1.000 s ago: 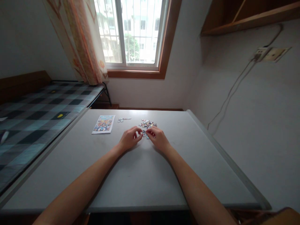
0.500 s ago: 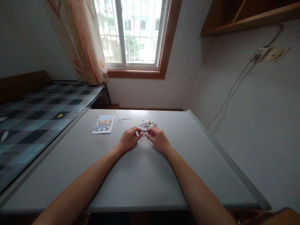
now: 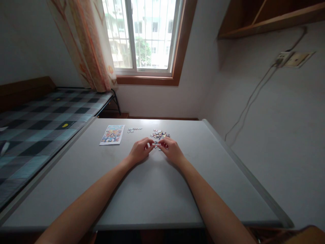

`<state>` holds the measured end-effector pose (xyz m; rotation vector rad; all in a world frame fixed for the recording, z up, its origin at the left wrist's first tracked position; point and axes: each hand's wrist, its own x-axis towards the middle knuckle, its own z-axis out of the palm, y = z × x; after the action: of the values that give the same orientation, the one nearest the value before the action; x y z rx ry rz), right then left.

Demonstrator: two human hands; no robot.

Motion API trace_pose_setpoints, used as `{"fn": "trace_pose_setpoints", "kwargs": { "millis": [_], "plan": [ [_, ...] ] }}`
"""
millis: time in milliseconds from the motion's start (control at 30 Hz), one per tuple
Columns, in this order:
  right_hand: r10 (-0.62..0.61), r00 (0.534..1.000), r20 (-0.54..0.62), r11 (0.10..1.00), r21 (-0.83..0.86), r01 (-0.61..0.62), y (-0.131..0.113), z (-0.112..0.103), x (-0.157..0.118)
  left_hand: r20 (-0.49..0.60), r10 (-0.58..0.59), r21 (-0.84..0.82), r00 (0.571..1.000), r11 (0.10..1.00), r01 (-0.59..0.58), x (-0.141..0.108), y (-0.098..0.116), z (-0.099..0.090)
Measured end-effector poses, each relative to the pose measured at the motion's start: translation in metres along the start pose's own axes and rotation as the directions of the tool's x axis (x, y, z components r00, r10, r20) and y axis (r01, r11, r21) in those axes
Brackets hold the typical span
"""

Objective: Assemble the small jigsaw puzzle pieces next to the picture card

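Observation:
My left hand (image 3: 141, 149) and my right hand (image 3: 172, 149) meet over the middle of the table, thumbs and fingertips pinched from either side on small jigsaw puzzle pieces (image 3: 156, 143). The fingers partly cover these pieces, so I cannot tell how they join. Just beyond my hands lies a loose heap of jigsaw pieces (image 3: 160, 134) in mixed colours. Farther left, a small joined strip of pieces (image 3: 133, 129) rests flat. A printed picture sheet (image 3: 112, 135) with a colourful cartoon design lies to the left of that strip.
The light grey table (image 3: 152, 196) has raised side edges. Left of it stands a bed with a checked cover (image 3: 58, 115). A curtain (image 3: 88, 44) hangs by the window. On the right wall, a cable (image 3: 247, 105) runs down from a socket, under a wooden shelf (image 3: 274, 23).
Almost nothing differs. Both hands stay in the same place, with at most a very slight shift of the pieces between the fingertips.

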<state>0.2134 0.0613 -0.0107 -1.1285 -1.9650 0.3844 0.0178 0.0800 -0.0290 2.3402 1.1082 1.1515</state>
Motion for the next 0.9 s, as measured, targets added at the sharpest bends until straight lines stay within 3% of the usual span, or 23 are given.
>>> {"fn": "trace_pose_setpoints", "kwargs": {
  "millis": [900],
  "plan": [
    [0.016,1.0,-0.011,1.0,-0.006,-0.016,0.0024,0.0017,0.0,0.019,-0.003,-0.004,1.0,1.0,0.003,0.0,-0.0022,0.0002]
  ]
}}
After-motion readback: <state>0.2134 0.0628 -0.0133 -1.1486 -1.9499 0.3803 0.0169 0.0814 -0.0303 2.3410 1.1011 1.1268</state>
